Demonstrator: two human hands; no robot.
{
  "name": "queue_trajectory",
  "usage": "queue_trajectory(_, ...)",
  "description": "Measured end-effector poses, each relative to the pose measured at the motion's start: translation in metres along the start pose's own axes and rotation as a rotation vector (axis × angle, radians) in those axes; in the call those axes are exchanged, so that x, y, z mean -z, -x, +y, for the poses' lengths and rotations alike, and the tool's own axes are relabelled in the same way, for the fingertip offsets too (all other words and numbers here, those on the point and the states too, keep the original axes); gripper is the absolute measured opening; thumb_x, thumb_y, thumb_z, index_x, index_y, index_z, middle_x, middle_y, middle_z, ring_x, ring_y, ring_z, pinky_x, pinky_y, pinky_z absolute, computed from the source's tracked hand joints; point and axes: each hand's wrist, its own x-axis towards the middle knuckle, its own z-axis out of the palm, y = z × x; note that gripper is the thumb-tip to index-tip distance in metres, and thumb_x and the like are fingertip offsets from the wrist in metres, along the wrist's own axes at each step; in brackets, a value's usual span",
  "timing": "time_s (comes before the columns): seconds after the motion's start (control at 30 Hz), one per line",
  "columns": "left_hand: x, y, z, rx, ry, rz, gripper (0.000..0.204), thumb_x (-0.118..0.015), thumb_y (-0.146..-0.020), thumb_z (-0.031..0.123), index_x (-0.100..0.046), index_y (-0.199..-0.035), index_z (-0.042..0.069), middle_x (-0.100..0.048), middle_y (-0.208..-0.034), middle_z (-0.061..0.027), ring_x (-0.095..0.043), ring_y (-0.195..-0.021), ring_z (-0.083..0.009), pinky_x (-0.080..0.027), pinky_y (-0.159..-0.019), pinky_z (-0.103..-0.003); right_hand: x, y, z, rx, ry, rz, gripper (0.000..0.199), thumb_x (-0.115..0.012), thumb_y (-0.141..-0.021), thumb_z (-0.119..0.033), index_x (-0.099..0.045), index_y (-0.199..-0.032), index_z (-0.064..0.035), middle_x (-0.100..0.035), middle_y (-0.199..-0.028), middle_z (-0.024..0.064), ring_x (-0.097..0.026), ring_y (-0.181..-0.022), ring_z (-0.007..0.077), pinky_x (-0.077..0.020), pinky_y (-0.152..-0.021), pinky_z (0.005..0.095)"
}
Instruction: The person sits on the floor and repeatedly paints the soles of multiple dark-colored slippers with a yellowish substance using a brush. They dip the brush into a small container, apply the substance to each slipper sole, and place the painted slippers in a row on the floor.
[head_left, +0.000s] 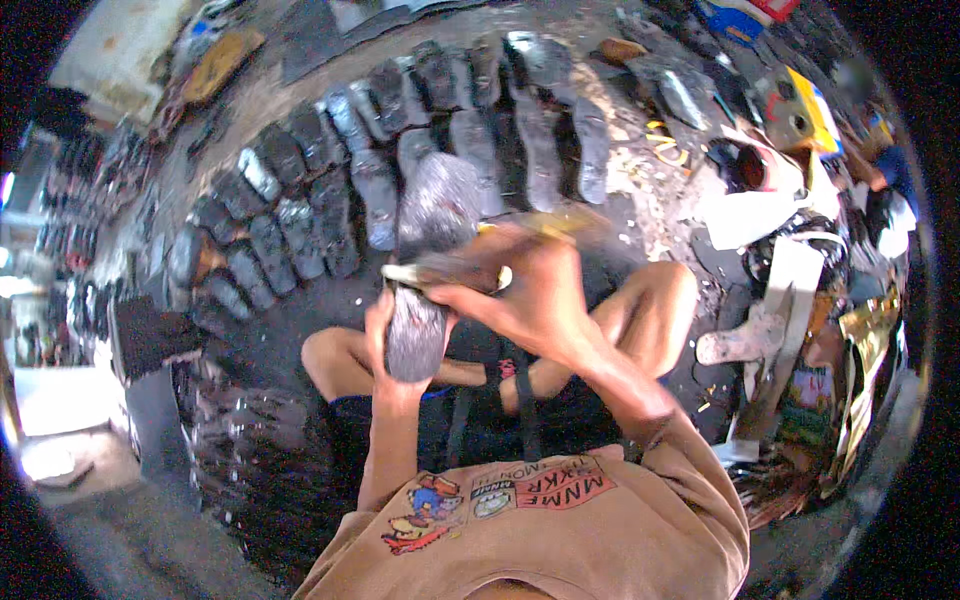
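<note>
Above my lap, my left hand (381, 352) is closed around the heel end of a dark grey shoe sole (416, 345). The sole's wide forepart points away from me. My right hand (540, 300) is closed on a slim dark tool with a pale tip (430, 272), which lies across the sole's narrow middle. Motion blurs this hand, and the tool's exact kind cannot be made out. A blurred yellowish streak shows just beyond the right knuckles.
Curved rows of dark soles (376, 195) lie on the floor ahead and to the left. At right are a white container with a dark opening (745, 170), a yellow box (805, 115) and a pale foot-shaped piece (742, 340). Another person (890, 175) sits at far right.
</note>
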Motion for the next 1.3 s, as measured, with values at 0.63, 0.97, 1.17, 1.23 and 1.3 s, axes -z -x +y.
queue_trajectory(0.63, -0.019, -0.329, -0.164, 0.291, -0.360, 0.040, 0.028, -0.056, -0.098, 0.013, -0.068, -0.123, 0.008, -0.073, -0.118, -0.0089, -0.070, -0.107, -0.0271, -0.055, -0.099, -0.050, 0.162, 0.040, 0.205, -0.483, -0.296, 1.308, 0.042, -0.084, -0.089, -0.033, -0.071, -0.116, -0.0032, -0.071, -0.102, 0.0010, -0.060, -0.085, 0.0084, -0.0436, -0.074, 0.0261)
queue_trajectory(0.97, -0.011, -0.144, -0.042, 0.059, -0.651, -0.078, 0.036, -0.069, -0.095, 0.013, -0.065, -0.130, 0.003, -0.073, -0.120, -0.0110, -0.070, -0.107, -0.0198, -0.057, -0.095, -0.036, 0.145, 0.044, 0.227, -0.824, -0.048, 0.938, 0.063, -0.067, -0.098, -0.048, -0.062, -0.139, -0.0012, -0.068, -0.125, 0.0106, -0.064, -0.105, 0.0217, -0.0520, -0.081, 0.0363)
queue_trajectory(1.17, 0.218, 0.006, 0.322, -0.805, -1.947, 1.164, 0.019, -0.072, -0.088, 0.018, -0.078, -0.099, 0.003, -0.076, -0.104, -0.0173, -0.073, -0.095, -0.0313, -0.056, -0.088, -0.040, 0.111, 0.024, 0.200, -0.546, 0.486, 0.721, 0.052, -0.068, -0.101, -0.037, -0.064, -0.134, 0.0026, -0.070, -0.128, 0.0169, -0.068, -0.110, 0.0289, -0.0552, -0.098, 0.0399)
queue_trajectory(1.23, 0.360, 0.089, 0.404, -0.574, -2.710, 1.360, 0.030, -0.071, -0.088, 0.032, -0.078, -0.092, 0.003, -0.075, -0.099, -0.0203, -0.072, -0.093, -0.0343, -0.055, -0.082, -0.048, 0.056, -0.002, 0.121, -0.542, 0.494, 0.699, 0.046, -0.075, -0.097, -0.032, -0.069, -0.127, 0.0023, -0.073, -0.120, 0.0163, -0.069, -0.106, 0.0255, -0.0560, -0.096, 0.0374)
queue_trajectory(1.3, 0.401, 0.070, 0.410, 0.026, -2.144, 1.414, 0.044, -0.070, -0.090, 0.046, -0.079, -0.095, 0.003, -0.075, -0.097, -0.0212, -0.071, -0.094, -0.0410, -0.054, -0.084, -0.053, -0.015, -0.031, 0.020, -0.887, 0.697, 0.971, 0.038, -0.083, -0.089, -0.026, -0.073, -0.111, 0.0038, -0.075, -0.110, 0.0187, -0.070, -0.098, 0.0233, -0.0574, -0.090, 0.0389)
